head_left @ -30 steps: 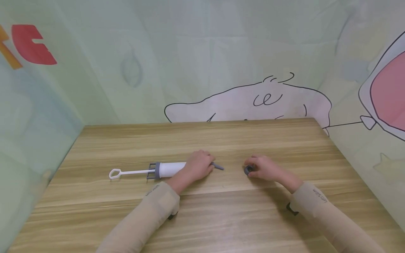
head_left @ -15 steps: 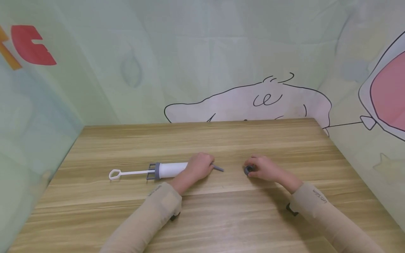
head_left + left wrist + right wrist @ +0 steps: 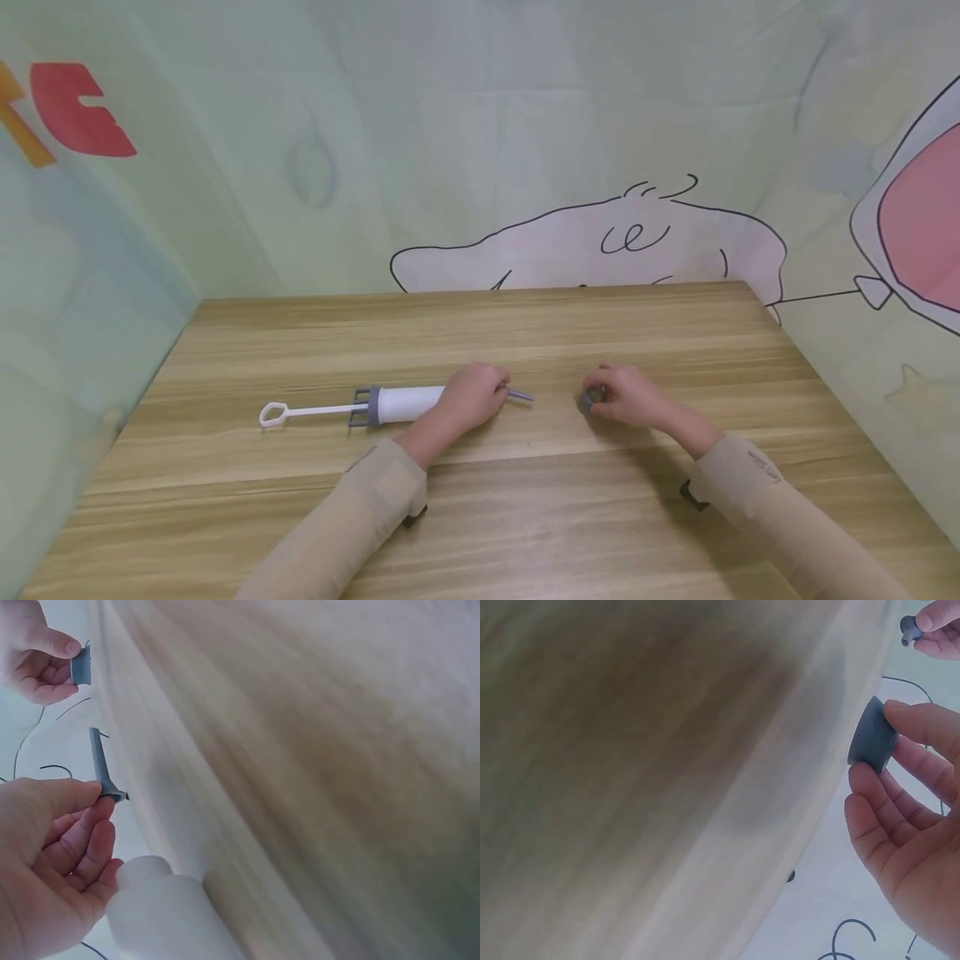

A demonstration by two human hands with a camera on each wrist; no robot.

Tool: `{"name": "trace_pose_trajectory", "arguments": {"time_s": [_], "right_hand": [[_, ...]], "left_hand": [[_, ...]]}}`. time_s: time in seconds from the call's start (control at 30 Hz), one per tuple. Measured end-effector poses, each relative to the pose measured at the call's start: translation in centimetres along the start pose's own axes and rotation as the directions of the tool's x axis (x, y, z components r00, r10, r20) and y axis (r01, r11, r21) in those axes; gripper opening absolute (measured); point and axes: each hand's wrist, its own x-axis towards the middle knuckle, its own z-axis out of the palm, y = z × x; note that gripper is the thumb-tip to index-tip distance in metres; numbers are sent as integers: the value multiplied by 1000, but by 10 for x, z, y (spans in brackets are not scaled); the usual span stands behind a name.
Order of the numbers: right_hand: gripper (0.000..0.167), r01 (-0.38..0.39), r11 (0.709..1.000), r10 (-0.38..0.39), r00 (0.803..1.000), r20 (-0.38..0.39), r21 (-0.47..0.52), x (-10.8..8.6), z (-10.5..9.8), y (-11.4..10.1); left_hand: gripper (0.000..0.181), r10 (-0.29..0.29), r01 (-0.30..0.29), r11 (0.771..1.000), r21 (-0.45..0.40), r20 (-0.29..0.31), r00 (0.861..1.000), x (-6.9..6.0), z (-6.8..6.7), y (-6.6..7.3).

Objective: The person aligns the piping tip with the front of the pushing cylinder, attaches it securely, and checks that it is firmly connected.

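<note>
A white tube with a grey collar [image 3: 408, 403] and a white looped rod lies on the table, its right end hidden behind my left hand [image 3: 472, 397]. In the left wrist view my left hand [image 3: 64, 859] pinches a grey tapered nozzle [image 3: 99, 759] by its wide end, beside the tube's white neck [image 3: 144, 868]. The nozzle's thin end points right, toward my other hand. My right hand [image 3: 630, 398] holds a grey ring-like cap [image 3: 588, 401] just above or on the table; the right wrist view shows thumb and fingers gripping this cap [image 3: 873, 736].
The wooden table [image 3: 525, 517] reaches back to a pale printed cloth [image 3: 495, 150] with line drawings. The looped handle [image 3: 272, 414] of the rod extends left of the tube. Cloth also stands along the table's left and right sides.
The cap in my right hand has turned, its opening no longer facing the head camera. My left hand dipped slightly nearer, and the nozzle's tip has shifted a little. The tube stays in place.
</note>
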Motion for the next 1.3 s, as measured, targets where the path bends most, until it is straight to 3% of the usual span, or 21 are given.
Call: {"name": "trace_pose_trajectory", "arguments": {"time_s": [0.4, 0.57, 0.87, 1.3], "right_hand": [[25, -39, 994, 45, 997, -58, 106, 2, -10, -7], [24, -22, 984, 41, 994, -100, 178, 2, -11, -11], [25, -20, 935, 66, 991, -118, 355, 2, -15, -21], [26, -12, 870, 106, 981, -165, 492, 4, -9, -30]], "left_hand": [[14, 21, -23, 998, -55, -31, 999, -6, -15, 8], [15, 16, -21, 995, -93, -51, 999, -9, -19, 11], [19, 19, -30, 993, -117, -93, 995, -13, -24, 16], [19, 36, -59, 989, -134, -172, 984, -18, -25, 21]]}}
